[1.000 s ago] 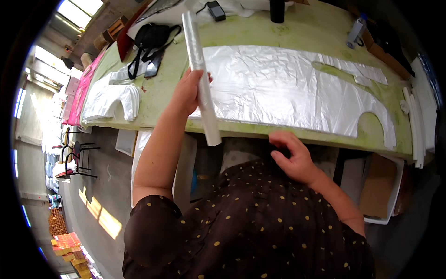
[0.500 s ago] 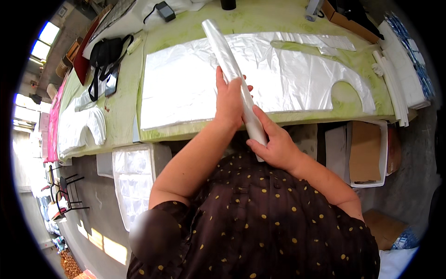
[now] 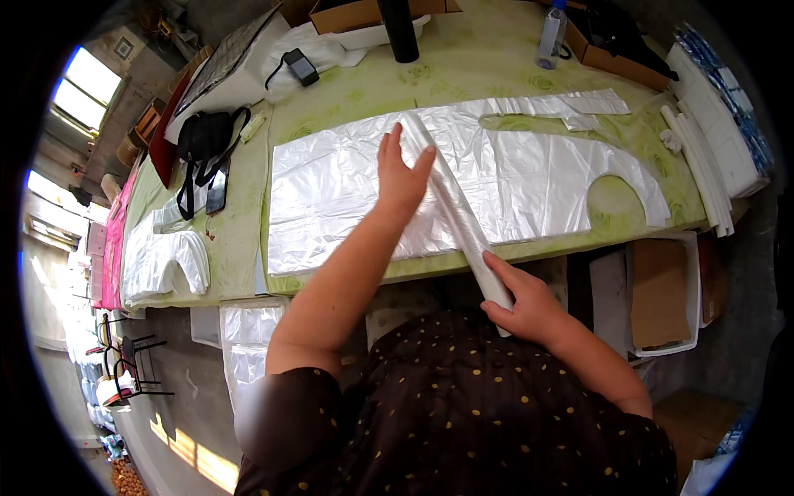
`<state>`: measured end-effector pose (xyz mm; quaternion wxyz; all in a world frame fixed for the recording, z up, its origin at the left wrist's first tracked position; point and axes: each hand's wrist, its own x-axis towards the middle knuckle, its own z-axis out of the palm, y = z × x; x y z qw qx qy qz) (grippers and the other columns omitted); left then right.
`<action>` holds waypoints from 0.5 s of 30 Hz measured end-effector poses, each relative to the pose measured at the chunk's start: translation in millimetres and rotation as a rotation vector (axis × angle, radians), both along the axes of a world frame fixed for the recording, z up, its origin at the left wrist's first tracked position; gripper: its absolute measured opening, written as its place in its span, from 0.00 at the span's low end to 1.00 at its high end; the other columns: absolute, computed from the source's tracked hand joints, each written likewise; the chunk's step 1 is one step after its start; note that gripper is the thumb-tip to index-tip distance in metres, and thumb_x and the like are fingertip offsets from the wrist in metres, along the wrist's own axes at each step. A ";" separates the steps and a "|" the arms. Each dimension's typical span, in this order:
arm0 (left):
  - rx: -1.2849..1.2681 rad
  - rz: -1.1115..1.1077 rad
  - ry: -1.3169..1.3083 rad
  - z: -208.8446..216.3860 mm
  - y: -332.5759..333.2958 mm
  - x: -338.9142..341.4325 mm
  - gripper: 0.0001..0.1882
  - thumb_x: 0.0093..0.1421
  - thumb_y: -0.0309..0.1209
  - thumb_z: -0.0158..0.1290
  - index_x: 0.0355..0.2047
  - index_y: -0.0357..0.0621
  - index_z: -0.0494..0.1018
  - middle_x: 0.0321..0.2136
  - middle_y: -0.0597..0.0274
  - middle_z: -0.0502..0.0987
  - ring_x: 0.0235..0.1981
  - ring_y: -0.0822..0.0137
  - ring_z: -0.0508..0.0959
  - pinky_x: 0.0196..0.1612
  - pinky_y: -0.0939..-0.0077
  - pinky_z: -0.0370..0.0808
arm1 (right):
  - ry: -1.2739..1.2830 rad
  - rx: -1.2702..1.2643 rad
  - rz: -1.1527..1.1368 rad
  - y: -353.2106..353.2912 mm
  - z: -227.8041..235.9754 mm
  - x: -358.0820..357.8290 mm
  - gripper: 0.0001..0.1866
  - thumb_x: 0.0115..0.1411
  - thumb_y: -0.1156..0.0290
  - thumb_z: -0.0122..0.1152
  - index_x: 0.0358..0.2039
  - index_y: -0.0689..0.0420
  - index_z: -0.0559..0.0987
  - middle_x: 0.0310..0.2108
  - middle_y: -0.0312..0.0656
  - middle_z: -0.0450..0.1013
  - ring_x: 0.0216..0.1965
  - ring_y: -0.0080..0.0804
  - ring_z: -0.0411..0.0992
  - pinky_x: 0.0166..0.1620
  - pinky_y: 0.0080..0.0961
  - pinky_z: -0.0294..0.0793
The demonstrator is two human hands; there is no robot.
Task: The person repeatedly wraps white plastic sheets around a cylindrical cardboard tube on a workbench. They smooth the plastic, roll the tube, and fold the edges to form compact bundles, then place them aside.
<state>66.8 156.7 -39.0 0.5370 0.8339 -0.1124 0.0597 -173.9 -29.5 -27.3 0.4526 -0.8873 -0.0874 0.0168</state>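
Observation:
A long roll of translucent white plastic film (image 3: 456, 208) slants from over the table toward my body. My right hand (image 3: 529, 304) is wrapped round its lower end, thumb and fingers on either side. At the upper end, my left hand (image 3: 403, 183) has its fingers stretched and its thumb apart, the thumb tip at the film's edge; whether it touches is hard to tell. Beneath the roll, shiny white plastic sheeting (image 3: 533, 186) lies flat on the green table cover (image 3: 347, 95), cut with a rounded notch and a long slot at its right end.
On the left are a black bag (image 3: 203, 137), a phone (image 3: 217, 192) and folded white plastic (image 3: 165, 263). A black flask (image 3: 400, 33) and a water bottle (image 3: 552, 38) stand at the back. White rolls (image 3: 700, 169) lie rightmost; a white bin (image 3: 690, 285) sits below the table.
My left hand has let go of the roll and spread its fingers. The roll's upper end has come down toward the sheeting; my right hand still holds its lower end. The view has shifted.

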 end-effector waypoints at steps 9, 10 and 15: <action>0.086 -0.151 0.667 29.0 21.9 87.8 0.15 0.62 0.38 0.59 0.47 0.46 0.78 0.27 0.69 0.71 0.25 0.75 0.66 0.26 0.75 0.64 | 0.159 -0.139 0.048 -23.1 25.0 -17.4 0.44 0.57 0.59 0.66 0.72 0.47 0.60 0.42 0.53 0.75 0.41 0.54 0.75 0.47 0.42 0.76; 0.132 -0.180 0.701 30.5 23.2 95.7 0.12 0.62 0.37 0.58 0.42 0.46 0.78 0.25 0.68 0.71 0.23 0.74 0.66 0.25 0.75 0.64 | 0.131 -0.133 0.038 -23.7 24.5 -16.8 0.45 0.56 0.59 0.66 0.72 0.47 0.59 0.43 0.54 0.75 0.41 0.54 0.75 0.47 0.42 0.76; 0.229 -0.201 0.676 29.2 18.4 97.4 0.08 0.62 0.35 0.53 0.32 0.44 0.75 0.22 0.67 0.70 0.21 0.73 0.65 0.24 0.73 0.63 | 0.413 -0.042 -0.067 -27.3 47.8 -17.1 0.49 0.54 0.60 0.70 0.73 0.48 0.56 0.49 0.56 0.76 0.47 0.55 0.77 0.51 0.40 0.76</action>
